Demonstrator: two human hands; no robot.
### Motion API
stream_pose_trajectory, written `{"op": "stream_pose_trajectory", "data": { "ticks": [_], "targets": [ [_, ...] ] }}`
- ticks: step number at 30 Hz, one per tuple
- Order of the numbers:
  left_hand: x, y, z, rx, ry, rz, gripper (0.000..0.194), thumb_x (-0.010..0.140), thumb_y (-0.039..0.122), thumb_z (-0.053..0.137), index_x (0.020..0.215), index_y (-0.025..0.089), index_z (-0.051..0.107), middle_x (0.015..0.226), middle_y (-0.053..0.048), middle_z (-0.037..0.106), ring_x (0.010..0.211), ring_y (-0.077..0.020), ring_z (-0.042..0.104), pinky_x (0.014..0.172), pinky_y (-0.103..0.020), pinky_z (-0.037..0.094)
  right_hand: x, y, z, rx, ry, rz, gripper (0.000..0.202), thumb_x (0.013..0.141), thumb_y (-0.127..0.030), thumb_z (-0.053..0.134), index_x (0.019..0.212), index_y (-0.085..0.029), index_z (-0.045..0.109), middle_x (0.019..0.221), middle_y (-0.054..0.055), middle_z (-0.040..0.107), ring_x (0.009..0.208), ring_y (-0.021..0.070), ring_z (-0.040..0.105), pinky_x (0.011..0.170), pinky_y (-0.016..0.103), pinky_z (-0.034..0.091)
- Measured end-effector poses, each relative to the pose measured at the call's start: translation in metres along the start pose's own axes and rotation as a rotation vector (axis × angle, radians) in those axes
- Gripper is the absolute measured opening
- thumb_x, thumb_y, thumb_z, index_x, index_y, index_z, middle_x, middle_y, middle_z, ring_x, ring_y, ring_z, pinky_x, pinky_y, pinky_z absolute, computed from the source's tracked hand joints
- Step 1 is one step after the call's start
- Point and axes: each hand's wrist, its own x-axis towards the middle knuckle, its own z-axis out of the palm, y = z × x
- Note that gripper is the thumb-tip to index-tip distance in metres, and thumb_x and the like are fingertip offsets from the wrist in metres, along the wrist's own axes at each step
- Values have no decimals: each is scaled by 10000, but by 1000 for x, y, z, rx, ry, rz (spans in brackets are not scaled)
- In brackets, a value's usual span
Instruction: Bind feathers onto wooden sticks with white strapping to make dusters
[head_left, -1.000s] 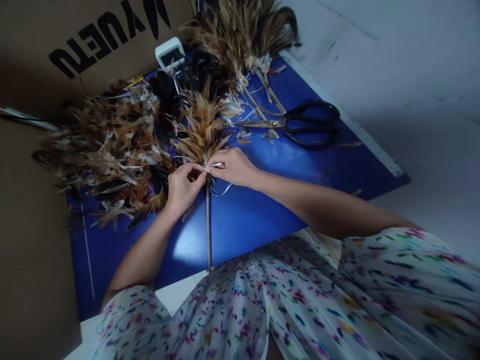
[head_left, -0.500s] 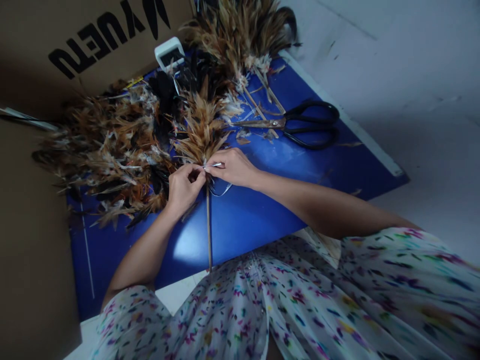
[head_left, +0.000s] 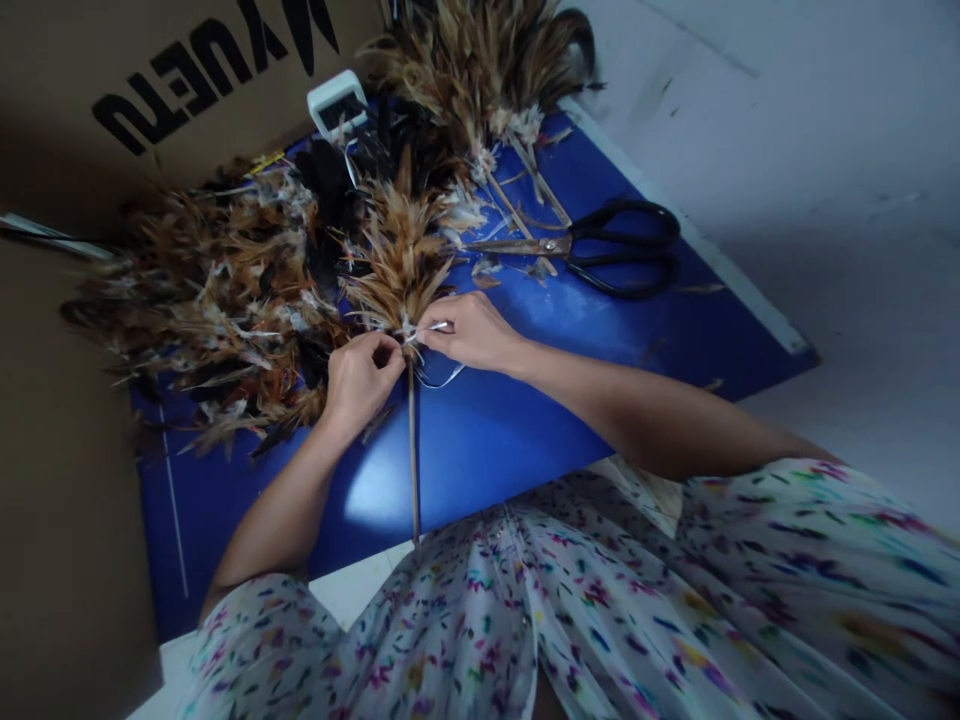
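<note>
A feather duster (head_left: 397, 255) lies in front of me, its brown feathers pointing away and its thin stick (head_left: 413, 450) running back toward my lap. My left hand (head_left: 361, 380) is closed in a pinch at the neck, where the feathers meet the stick; its fingertips partly hide what they grip. On the other side, my right hand (head_left: 476, 330) pinches a white strip (head_left: 435, 327) that reaches to the white binding at the neck. A loop of the white strip (head_left: 442, 381) hangs below my right fingers.
Loose brown and black feathers (head_left: 217, 280) are heaped on the blue tabletop (head_left: 510, 430) at left. Black-handled scissors (head_left: 566, 246) lie at right, below finished-looking feather dusters (head_left: 480, 70). A white-framed device (head_left: 337, 103) stands by a cardboard box (head_left: 60, 100).
My left fingertips have shifted slightly left and down, showing more of the white binding. The right hand has moved slightly right, and the stick has shifted a little left.
</note>
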Motion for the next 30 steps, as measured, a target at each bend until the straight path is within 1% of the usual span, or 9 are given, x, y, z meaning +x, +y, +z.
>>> {"op": "stream_pose_trajectory", "data": {
  "ticks": [4, 8, 12, 14, 18, 23, 25, 27, 30],
  "targets": [
    [1, -1, 0, 20, 17, -6, 94, 747, 195, 578, 722, 175, 666, 723, -22, 699, 648, -151, 618, 684, -263, 460, 0, -2, -1, -21, 3, 10, 141, 774, -169, 615, 808, -152, 751, 786, 32, 716, 695, 122, 605, 672, 239, 394],
    [3, -1, 0, 21, 31, -18, 89, 736, 190, 571, 705, 179, 655, 691, -14, 686, 628, -151, 611, 663, -266, 460, 0, -3, -1, -52, 7, 30, 142, 770, -165, 610, 796, -159, 750, 783, 34, 719, 723, 138, 618, 688, 249, 397],
    [3, -4, 2, -21, 46, -42, 73, 724, 186, 573, 701, 181, 642, 669, -9, 669, 633, -148, 622, 655, -258, 482, 1, -3, -1, -75, -5, 49, 144, 776, -171, 600, 789, -153, 742, 773, 38, 712, 725, 147, 620, 688, 252, 394],
    [3, -7, 2, -108, 44, -86, 68, 732, 197, 567, 718, 182, 632, 662, -4, 656, 613, -140, 625, 607, -241, 497, 1, -2, 0, -82, -15, 32, 153, 785, -169, 586, 798, -152, 738, 785, 40, 707, 739, 147, 617, 693, 250, 389],
    [3, -13, 3, -414, 22, -232, 65, 726, 237, 585, 769, 188, 582, 668, 16, 627, 544, -123, 622, 477, -212, 511, -1, 2, 3, -116, -21, -36, 178, 812, -172, 559, 833, -156, 735, 823, 43, 694, 763, 141, 597, 711, 250, 378],
    [7, -12, 6, -698, 13, -341, 143, 693, 279, 631, 762, 188, 545, 612, 29, 595, 560, -132, 631, 447, -217, 523, -4, 1, 6, -73, -40, -121, 205, 852, -196, 538, 906, -178, 735, 922, 36, 694, 810, 131, 596, 727, 249, 380],
    [9, -8, 7, -752, 27, -379, 185, 691, 317, 654, 766, 187, 547, 601, 29, 587, 538, -123, 609, 414, -201, 489, -5, 0, 7, -41, -43, -165, 210, 861, -174, 527, 922, -176, 728, 950, 37, 693, 835, 127, 601, 738, 248, 386],
    [9, -4, 7, -758, 46, -388, 242, 670, 347, 701, 761, 182, 548, 584, 33, 577, 491, -98, 560, 385, -176, 435, -6, 0, 8, -18, -35, -211, 215, 875, -165, 513, 933, -178, 719, 966, 35, 691, 853, 121, 603, 746, 246, 389],
    [9, 2, 5, -745, 88, -379, 310, 612, 338, 767, 743, 173, 541, 579, 37, 578, 466, -69, 524, 400, -158, 395, -7, -1, 9, -23, -34, -266, 220, 898, -180, 494, 930, -184, 712, 977, 29, 688, 857, 115, 603, 733, 237, 382]
  ]
}}
